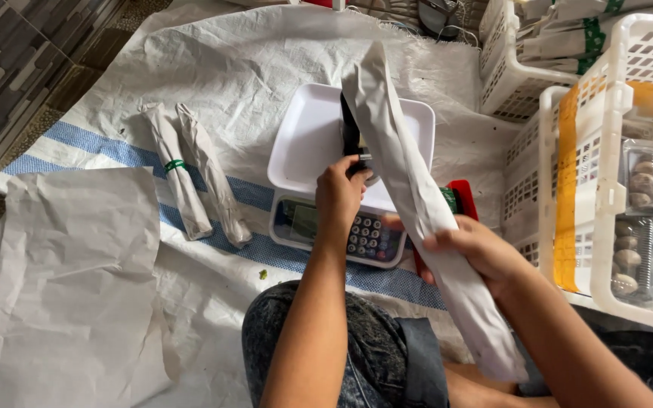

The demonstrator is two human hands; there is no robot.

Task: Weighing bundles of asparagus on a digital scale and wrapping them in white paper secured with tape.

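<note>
A long paper-wrapped bundle [425, 204] is held aslant in front of the body, its lower end at about 5 o'clock over the lap and its upper end rising toward 12 o'clock above the scale. The right hand [470, 253] is closed around the bundle's lower half, thumb over the paper. The left hand [341, 193] is clenched on a dark tool [351, 132] pressed against the bundle's left side; what kind of tool it is cannot be told.

The step appears to be the securing of the wrap. It is likely done best if the paper is kept taut by the right hand while the tool is worked at one spot, so that the roll is not loosened.

Room is tight at 3 o'clock, where white plastic crates [606, 151] stand close. The white weighing scale [326, 151] lies just beyond the hands. Open sacking [213, 68] is left at 10 o'clock, past two finished wrapped bundles [194, 181] and a loose paper sheet [77, 272].
</note>
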